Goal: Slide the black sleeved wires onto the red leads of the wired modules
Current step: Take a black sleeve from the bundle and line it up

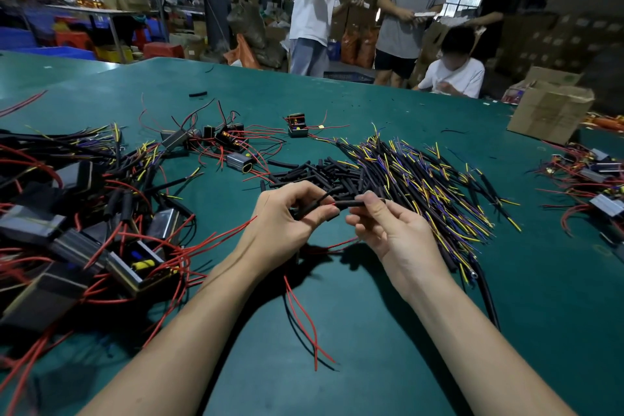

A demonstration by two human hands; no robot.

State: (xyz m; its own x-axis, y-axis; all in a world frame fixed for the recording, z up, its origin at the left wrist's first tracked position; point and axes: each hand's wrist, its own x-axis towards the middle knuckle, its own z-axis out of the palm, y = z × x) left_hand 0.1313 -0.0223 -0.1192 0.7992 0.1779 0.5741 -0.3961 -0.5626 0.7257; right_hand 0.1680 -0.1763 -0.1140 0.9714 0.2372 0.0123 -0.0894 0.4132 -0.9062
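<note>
Two hands are meeting above the green worktop (371, 314). The left hand (287, 223) is pinching a black sleeved wire (312, 208) with a red lead (332, 204) showing at its thumb tip. The right hand (391, 230) is pinching a black sleeve (351, 203) between thumb and forefinger, its end just beside that lead. Behind them a pile of sleeved wires (422, 179) is lying; wired modules (135, 267) are sitting at left.
</note>
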